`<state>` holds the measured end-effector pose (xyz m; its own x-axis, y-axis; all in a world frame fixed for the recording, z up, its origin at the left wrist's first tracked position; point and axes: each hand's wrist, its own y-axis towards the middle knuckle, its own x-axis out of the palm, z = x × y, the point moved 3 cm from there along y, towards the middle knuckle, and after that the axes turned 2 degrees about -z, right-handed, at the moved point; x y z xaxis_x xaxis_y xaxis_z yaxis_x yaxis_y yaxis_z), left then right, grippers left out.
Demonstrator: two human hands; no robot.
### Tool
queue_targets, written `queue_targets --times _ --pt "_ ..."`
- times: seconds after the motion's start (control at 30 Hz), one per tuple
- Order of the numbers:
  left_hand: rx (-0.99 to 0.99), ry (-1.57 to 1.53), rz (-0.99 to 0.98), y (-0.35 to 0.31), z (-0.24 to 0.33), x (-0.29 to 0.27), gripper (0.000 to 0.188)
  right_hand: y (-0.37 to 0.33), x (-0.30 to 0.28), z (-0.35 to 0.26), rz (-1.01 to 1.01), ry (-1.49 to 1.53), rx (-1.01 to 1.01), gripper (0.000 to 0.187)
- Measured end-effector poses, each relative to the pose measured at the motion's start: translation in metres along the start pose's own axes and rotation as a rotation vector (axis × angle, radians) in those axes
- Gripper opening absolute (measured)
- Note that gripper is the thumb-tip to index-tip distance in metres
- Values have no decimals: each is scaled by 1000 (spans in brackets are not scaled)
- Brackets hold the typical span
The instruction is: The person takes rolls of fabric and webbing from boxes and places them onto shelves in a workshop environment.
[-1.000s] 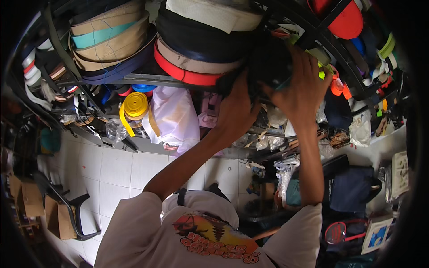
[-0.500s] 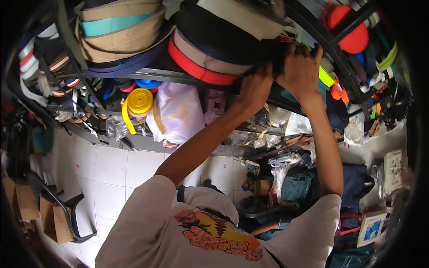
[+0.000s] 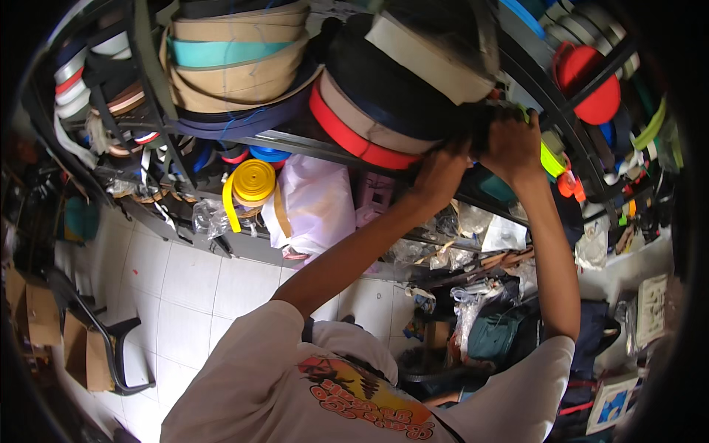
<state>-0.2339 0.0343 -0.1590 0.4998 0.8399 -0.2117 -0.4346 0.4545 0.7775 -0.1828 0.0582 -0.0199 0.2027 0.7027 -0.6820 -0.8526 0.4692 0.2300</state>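
Shelf (image 3: 299, 144): roll stack (image 3: 384, 92) along its front edge. My left hand (image 3: 445, 171) just beside the stack, my right hand (image 3: 515, 150) nearer the shelf's right corner. Black piece (image 3: 481, 122) between, perhaps webbing. Fingers curled; gap and grip hidden, cannot tell.

One wide fisheye view looks down from the person's head — upright, bending at its rim. The shelf (image 3: 295, 142), left hand (image 3: 442, 176) and right hand (image 3: 512, 148) sit near, toward its top — the tiled floor (image 3: 185, 284) lies farther off.
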Motion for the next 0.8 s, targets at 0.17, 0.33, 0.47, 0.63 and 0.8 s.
queue_targets --times 0.17,0.33,0.47,0.63,0.8 --pt "-70 -84 -9 7 12 -12 60 2 -10 6 -200 17 42 114" --pt "4 -79 -9 -2 26 -16 66 -17 -9 16 62 123 -51 90" --pt "51 -61 127 -27 31 -33 63 -67 -36 19 325 528 -121 47" --pt "-266 -143 99 -72 38 -82 43 -107 -5 -5 225 1075 -138 27" --pt "-422 -39 237 -134 37 -128 32 -118 18 -74 54 1513 -422 20"
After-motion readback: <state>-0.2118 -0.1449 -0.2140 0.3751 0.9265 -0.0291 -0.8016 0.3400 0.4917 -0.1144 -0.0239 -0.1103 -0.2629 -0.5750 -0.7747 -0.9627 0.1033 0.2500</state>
